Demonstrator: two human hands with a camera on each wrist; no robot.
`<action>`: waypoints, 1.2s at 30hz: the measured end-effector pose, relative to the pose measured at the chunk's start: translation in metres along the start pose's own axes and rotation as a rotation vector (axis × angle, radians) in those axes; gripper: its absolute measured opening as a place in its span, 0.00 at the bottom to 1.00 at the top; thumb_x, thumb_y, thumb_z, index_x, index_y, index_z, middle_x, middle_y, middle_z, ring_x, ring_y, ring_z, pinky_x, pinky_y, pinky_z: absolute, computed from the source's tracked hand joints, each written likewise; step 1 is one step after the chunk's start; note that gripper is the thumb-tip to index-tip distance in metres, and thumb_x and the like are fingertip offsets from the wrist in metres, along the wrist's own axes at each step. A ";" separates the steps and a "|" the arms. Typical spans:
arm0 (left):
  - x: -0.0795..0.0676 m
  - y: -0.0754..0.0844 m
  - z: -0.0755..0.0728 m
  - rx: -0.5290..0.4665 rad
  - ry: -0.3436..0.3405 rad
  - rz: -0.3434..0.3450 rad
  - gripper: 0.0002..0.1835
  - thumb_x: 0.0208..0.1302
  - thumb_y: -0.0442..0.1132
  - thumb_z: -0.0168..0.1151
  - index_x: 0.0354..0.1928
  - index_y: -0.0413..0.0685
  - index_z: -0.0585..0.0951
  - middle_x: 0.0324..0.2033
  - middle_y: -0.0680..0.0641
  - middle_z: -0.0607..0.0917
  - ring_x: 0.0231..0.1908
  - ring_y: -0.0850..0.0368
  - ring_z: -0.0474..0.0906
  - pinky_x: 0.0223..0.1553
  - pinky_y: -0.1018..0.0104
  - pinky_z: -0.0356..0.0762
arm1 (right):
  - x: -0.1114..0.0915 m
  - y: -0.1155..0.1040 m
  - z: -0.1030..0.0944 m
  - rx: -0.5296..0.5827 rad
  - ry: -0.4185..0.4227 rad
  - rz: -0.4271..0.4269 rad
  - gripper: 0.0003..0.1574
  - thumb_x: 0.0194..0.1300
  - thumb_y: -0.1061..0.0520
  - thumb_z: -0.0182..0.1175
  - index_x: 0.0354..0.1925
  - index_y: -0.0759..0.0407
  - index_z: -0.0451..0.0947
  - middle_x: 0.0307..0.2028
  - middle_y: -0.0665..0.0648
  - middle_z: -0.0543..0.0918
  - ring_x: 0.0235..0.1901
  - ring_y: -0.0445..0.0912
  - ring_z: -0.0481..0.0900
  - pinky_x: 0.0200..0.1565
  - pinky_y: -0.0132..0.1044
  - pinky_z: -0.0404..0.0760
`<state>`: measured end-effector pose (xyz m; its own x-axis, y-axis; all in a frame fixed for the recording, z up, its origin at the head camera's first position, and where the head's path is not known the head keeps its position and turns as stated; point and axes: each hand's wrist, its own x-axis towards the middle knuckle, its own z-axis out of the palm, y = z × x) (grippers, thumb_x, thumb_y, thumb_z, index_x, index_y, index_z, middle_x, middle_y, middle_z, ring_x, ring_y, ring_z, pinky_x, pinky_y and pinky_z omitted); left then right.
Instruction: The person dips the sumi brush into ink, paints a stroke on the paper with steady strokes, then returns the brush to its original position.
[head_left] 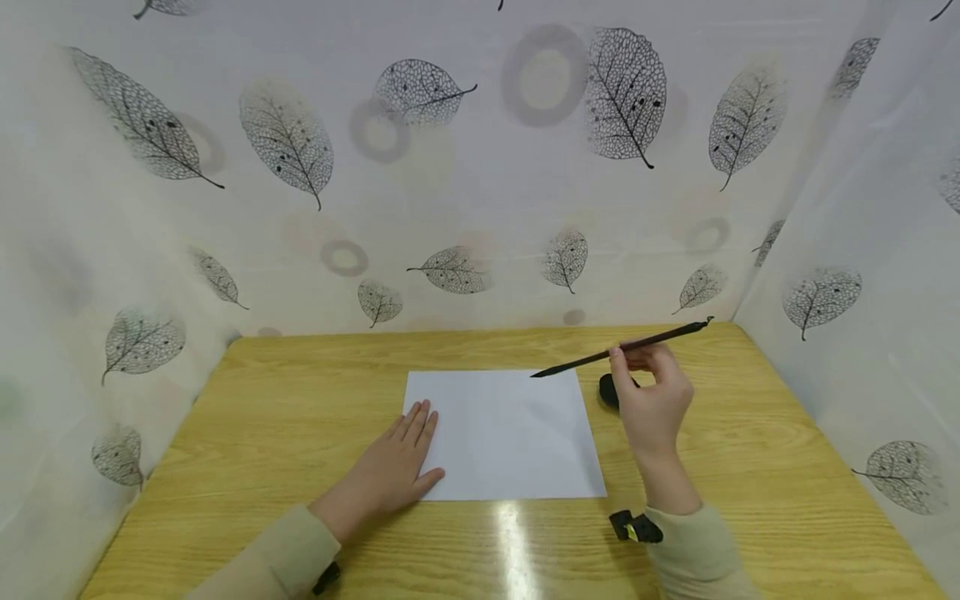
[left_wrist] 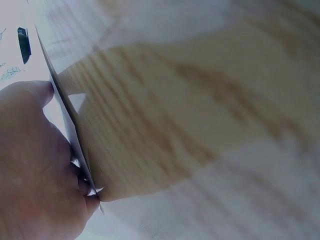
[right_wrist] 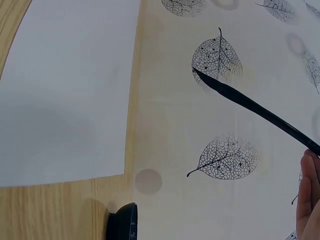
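Observation:
A sheet of white paper (head_left: 510, 442) lies on the wooden table. My left hand (head_left: 393, 467) rests flat over its left edge, with the fingers straight and the thumb apart near the lower corner. In the left wrist view that hand (left_wrist: 37, 165) sits along the paper's edge. My right hand (head_left: 656, 404) pinches a dark writing brush (head_left: 581, 362) by its handle. The brush is tilted, its pointed tip to the left over the paper's top right corner. A small black bowl (right_wrist: 122, 222) stands to the right of the paper, partly hidden by the right hand in the head view.
The yellow wood table (head_left: 300, 400) is bordered at the back and sides by a pale curtain (head_left: 480, 192) printed with grey leaves. A black strap (head_left: 636, 527) is at the right wrist.

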<state>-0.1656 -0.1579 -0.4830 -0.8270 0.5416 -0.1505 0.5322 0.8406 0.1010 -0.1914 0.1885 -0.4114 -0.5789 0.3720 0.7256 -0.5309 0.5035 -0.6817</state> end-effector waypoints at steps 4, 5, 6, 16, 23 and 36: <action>0.000 0.001 -0.001 -0.003 0.000 -0.001 0.45 0.81 0.60 0.50 0.82 0.30 0.56 0.83 0.30 0.53 0.84 0.35 0.50 0.83 0.43 0.57 | -0.006 -0.003 0.006 0.002 -0.035 0.003 0.06 0.63 0.72 0.72 0.39 0.74 0.85 0.30 0.69 0.89 0.33 0.22 0.79 0.41 0.15 0.79; 0.000 0.001 -0.001 -0.005 0.000 -0.001 0.45 0.81 0.60 0.50 0.82 0.30 0.56 0.83 0.30 0.53 0.84 0.35 0.50 0.83 0.43 0.56 | -0.008 -0.004 0.008 0.003 -0.041 0.002 0.06 0.63 0.72 0.72 0.39 0.74 0.85 0.30 0.68 0.89 0.33 0.22 0.79 0.41 0.15 0.79; 0.000 0.001 -0.001 -0.008 -0.001 -0.002 0.45 0.81 0.60 0.50 0.82 0.30 0.56 0.83 0.30 0.53 0.84 0.35 0.50 0.83 0.43 0.56 | -0.009 -0.006 0.009 0.005 -0.047 0.000 0.06 0.64 0.72 0.72 0.39 0.74 0.86 0.30 0.68 0.89 0.33 0.22 0.79 0.41 0.15 0.79; -0.001 0.002 -0.005 -0.007 -0.010 -0.008 0.45 0.81 0.60 0.50 0.82 0.30 0.56 0.83 0.30 0.53 0.84 0.35 0.49 0.83 0.43 0.56 | -0.022 -0.012 0.027 0.004 -0.119 -0.002 0.05 0.65 0.70 0.71 0.39 0.72 0.85 0.31 0.65 0.90 0.34 0.21 0.78 0.40 0.17 0.79; -0.001 0.002 -0.004 -0.013 -0.016 -0.015 0.46 0.81 0.61 0.51 0.82 0.31 0.55 0.83 0.31 0.53 0.84 0.36 0.49 0.83 0.44 0.56 | -0.032 -0.014 0.041 -0.006 -0.149 -0.010 0.05 0.64 0.69 0.73 0.38 0.68 0.86 0.29 0.62 0.90 0.30 0.33 0.84 0.39 0.19 0.80; 0.001 0.002 -0.003 0.005 -0.028 -0.017 0.46 0.81 0.61 0.50 0.83 0.32 0.55 0.84 0.32 0.52 0.84 0.37 0.48 0.84 0.44 0.55 | -0.048 -0.015 0.058 0.011 -0.188 -0.045 0.06 0.62 0.68 0.74 0.35 0.66 0.85 0.27 0.59 0.90 0.26 0.50 0.87 0.37 0.24 0.83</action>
<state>-0.1665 -0.1559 -0.4803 -0.8307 0.5272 -0.1791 0.5191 0.8496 0.0931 -0.1914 0.1180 -0.4415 -0.6594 0.1969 0.7256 -0.5646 0.5076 -0.6509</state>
